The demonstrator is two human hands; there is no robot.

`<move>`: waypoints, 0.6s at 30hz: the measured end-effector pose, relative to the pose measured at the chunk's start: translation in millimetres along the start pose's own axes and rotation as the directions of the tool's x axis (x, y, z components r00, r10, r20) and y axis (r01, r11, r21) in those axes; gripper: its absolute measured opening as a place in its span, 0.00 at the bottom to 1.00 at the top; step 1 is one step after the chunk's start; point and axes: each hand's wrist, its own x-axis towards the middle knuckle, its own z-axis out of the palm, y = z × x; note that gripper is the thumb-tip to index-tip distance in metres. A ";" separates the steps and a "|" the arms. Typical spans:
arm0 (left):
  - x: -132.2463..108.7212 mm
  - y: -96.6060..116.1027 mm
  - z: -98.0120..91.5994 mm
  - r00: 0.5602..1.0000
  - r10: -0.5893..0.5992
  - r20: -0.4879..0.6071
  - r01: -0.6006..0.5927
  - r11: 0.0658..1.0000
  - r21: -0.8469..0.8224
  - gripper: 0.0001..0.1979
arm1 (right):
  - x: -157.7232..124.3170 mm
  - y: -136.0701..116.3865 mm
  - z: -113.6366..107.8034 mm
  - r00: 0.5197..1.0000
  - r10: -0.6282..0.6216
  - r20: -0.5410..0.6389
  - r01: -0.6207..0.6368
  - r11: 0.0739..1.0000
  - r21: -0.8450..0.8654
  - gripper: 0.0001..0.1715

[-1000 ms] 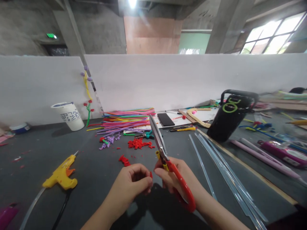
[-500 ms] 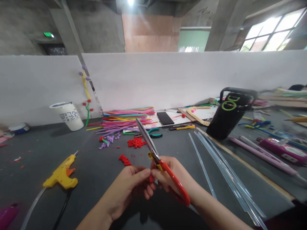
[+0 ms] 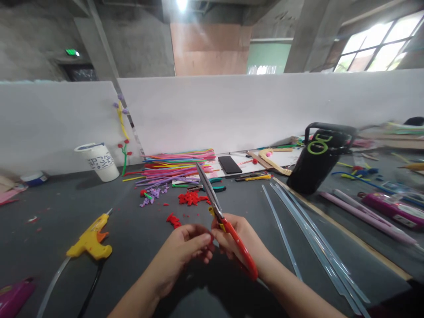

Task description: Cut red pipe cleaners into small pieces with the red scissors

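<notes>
My left hand [image 3: 180, 251] is closed, its thumb and forefinger pinching a small red piece [image 3: 211, 237], mostly hidden and blurred. Close beside it, my right hand [image 3: 245, 236] is wrapped round red-handled scissors [image 3: 209, 187], whose blades point up and away and look closed. Right thumb and forefinger come together near the red piece; whether they touch it I cannot tell. A bit of yellow [image 3: 211, 211] shows by the scissors' pivot. Beyond the hands lie a stack of red pieces [image 3: 173, 220], a red pile [image 3: 191, 198] and small purple pieces [image 3: 154, 194].
Left stands a yellow glue gun [image 3: 91, 240] with its cord, behind it a white cup [image 3: 101, 164]. Pipe cleaners [image 3: 179, 164], a phone [image 3: 229, 164] and pliers [image 3: 215, 189] lie at the back. Clear glue sticks [image 3: 311, 234] and a black bottle [image 3: 313, 163] are right.
The view has shifted slightly, so things on the table appear a little further right. My left fingertips have risen slightly with the red piece; my right hand keeps hold of the scissors.
</notes>
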 end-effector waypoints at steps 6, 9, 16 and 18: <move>7.9 11.4 -22.6 0.954 0.221 -0.204 -0.003 0.685 0.728 0.08 | 6.8 5.9 0.2 0.997 -0.001 -0.071 -0.005 0.997 -0.081 0.09; 15.7 20.8 -55.5 0.861 0.368 -0.351 0.112 0.536 0.837 0.07 | 9.8 6.1 -4.6 0.991 0.020 -0.132 -0.035 0.993 -0.111 0.12; 30.5 7.4 -92.6 0.830 0.385 -0.402 0.317 0.267 0.910 0.08 | 9.7 10.1 -7.5 0.987 0.060 -0.152 -0.081 0.987 -0.140 0.13; 32.5 3.5 -91.8 0.845 0.361 -0.395 0.334 0.221 0.916 0.09 | 8.8 11.2 -7.3 0.987 0.057 -0.151 -0.078 0.987 -0.139 0.12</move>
